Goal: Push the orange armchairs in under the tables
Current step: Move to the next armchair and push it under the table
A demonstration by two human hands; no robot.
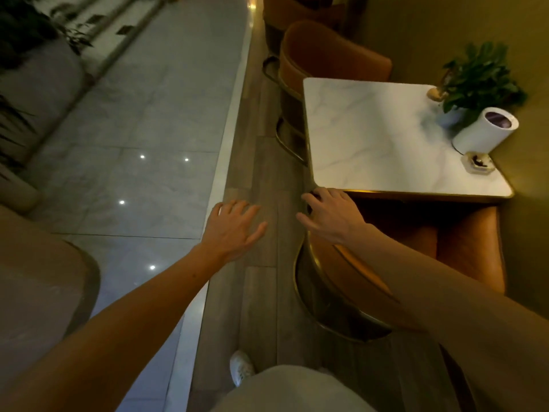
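Your right hand (329, 217) lies spread on the rim of the near armchair (466, 248), right at the table (371, 135) corner: flat, not clenched, placed to shove, I'd say. Left hand (234, 226) hangs relaxed over the floor, holding nothing. The seat's front sits under the tabletop; the far armchair (326, 52) is snug against the opposite side. Plant (478, 78), cylinder (484, 132) and ashtray (476, 163) stand beside the wall. No writing readable.
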